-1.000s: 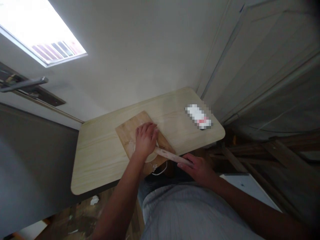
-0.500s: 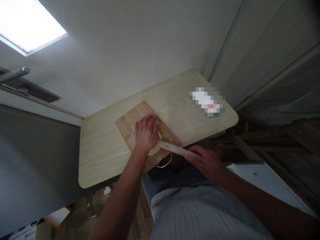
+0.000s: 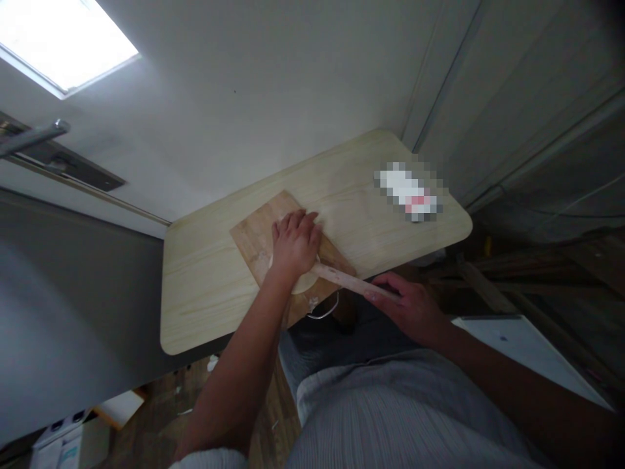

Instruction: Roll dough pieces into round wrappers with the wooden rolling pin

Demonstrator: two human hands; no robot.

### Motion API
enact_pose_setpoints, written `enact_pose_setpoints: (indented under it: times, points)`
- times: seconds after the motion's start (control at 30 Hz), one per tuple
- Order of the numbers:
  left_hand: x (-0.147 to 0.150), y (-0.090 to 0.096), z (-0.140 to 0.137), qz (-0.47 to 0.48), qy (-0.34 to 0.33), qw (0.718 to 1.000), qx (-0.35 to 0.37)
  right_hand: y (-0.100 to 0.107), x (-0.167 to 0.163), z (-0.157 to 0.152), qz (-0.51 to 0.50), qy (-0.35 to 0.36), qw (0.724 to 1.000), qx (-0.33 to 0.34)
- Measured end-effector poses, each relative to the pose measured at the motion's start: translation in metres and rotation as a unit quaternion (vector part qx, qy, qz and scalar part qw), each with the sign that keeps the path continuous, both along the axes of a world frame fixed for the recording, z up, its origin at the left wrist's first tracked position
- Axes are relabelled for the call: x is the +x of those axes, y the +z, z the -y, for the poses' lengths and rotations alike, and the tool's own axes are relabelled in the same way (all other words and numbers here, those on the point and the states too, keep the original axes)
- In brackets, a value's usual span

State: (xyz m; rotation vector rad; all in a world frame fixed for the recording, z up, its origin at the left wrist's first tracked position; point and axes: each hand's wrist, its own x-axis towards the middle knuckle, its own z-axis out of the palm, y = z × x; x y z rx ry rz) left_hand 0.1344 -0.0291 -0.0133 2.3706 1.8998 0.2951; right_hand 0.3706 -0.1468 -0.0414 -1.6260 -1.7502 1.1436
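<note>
A wooden rolling pin [image 3: 349,280] slants across the near right edge of a wooden cutting board [image 3: 254,232]. My right hand [image 3: 415,311] is closed around its near end, off the table's edge. My left hand [image 3: 297,244] lies over the pin's far end and a pale, round, flat sheet of dough [image 3: 305,284]. Its fingers are stretched out and slightly spread. The palm covers most of the dough, so the contact beneath is hidden. Whitish smears, like flour, mark the board, whose near corner juts past the table edge.
The board sits on a light wood-grain table [image 3: 205,286] against a pale wall. A blurred white and pink item [image 3: 410,192] lies at its right end. A door handle [image 3: 39,137] is at left. A white panel [image 3: 512,348] stands low at right, and a thin white loop [image 3: 325,311] hangs below the board.
The whole view has shifted slightly. My left hand has moved a little toward the far side of the board, with its fingers more spread. My right hand keeps its hold on the rolling pin.
</note>
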Motion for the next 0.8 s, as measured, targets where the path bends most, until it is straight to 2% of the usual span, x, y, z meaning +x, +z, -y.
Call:
enact_pose_setpoints:
  times: [0.27, 0.53, 0.8]
  points:
    - [0.006, 0.000, -0.010, 0.001, -0.006, 1.000, -0.014, 0.000, 0.002, -0.004, 0.022, -0.024, 0.999, 0.017]
    - [0.011, 0.002, -0.018, 0.007, 0.005, 1.000, -0.025, 0.002, 0.005, -0.011, 0.045, -0.028, 0.997, 0.063]
    - [0.017, -0.002, -0.028, 0.015, 0.013, 1.000, -0.004, 0.005, 0.009, -0.016, 0.035, -0.035, 0.998, 0.046]
